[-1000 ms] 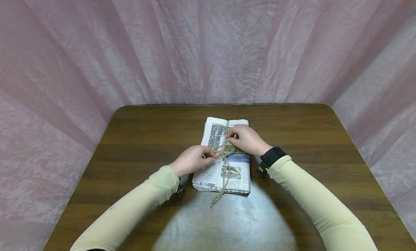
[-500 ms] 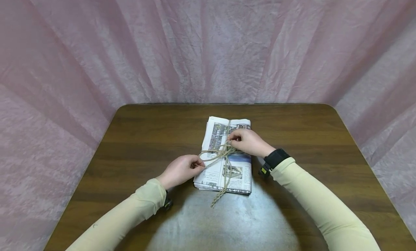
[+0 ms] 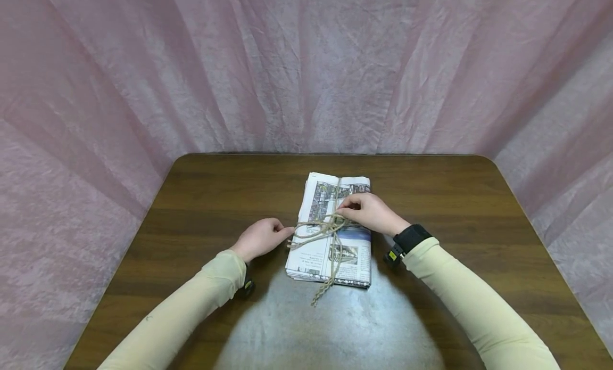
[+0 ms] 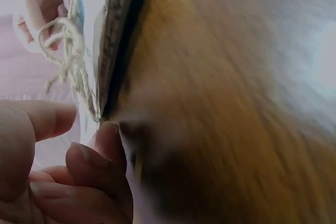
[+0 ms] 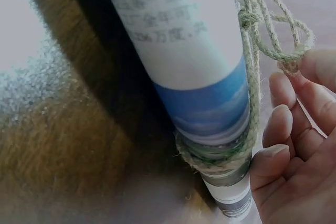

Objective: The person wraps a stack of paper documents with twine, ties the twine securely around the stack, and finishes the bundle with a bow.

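Note:
A stack of folded newspapers [image 3: 308, 259] lies on the table, wrapped crosswise with twine [image 3: 331, 228] knotted near its middle. My right hand [image 3: 372, 213] is over the upper right of the stack. In the right wrist view its thumb and index finger pinch a twine loop [image 5: 286, 56] beside the knot [image 5: 249, 18]. At the stack's left edge is my left hand [image 3: 262, 239], its thumb and fingertips [image 4: 107, 135] apart beside the twine. One loose twine end [image 3: 293, 245] sticks out there, and braided-looking tails [image 3: 322, 293] hang past the front edge.
The wooden table [image 3: 215, 194] extends around the stack, with a bright glare patch [image 3: 330, 333] in front. A pink curtain [image 3: 297, 72] hangs behind the table's far edge. Dark bands with small devices [image 3: 412, 238] sit on the wrists.
My left hand drew a twine end leftward, then let go and moved slightly left and up. The right hand stayed by the knot, shifting slightly down and right.

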`<act>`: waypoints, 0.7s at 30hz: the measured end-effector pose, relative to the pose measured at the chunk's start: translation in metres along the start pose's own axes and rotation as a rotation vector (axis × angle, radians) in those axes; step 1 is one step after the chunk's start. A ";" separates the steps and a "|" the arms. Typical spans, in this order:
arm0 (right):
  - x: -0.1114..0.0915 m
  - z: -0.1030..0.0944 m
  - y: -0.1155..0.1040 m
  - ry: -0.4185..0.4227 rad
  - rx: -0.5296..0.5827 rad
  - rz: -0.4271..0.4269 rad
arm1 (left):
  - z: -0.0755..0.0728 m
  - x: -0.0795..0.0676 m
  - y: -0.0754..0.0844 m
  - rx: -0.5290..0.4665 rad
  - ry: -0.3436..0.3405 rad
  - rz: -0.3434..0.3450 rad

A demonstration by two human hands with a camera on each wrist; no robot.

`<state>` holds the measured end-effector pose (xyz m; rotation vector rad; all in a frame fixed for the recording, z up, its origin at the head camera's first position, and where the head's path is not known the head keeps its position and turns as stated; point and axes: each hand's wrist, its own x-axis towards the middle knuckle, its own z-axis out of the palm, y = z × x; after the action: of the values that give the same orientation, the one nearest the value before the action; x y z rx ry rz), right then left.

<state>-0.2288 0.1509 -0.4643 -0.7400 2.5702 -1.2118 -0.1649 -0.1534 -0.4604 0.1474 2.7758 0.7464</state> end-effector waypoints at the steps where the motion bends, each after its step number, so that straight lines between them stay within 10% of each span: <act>1: 0.000 0.000 0.000 0.005 0.001 0.003 | 0.001 0.001 0.001 -0.020 -0.008 0.007; 11: -0.007 -0.001 0.000 0.042 0.035 0.020 | 0.006 0.006 0.003 -0.223 -0.057 -0.013; 21: -0.012 0.001 0.002 0.043 0.063 0.029 | 0.008 0.005 0.007 -0.183 -0.045 0.007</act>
<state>-0.2189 0.1575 -0.4669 -0.6683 2.5547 -1.3062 -0.1675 -0.1422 -0.4649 0.1361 2.6494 0.9818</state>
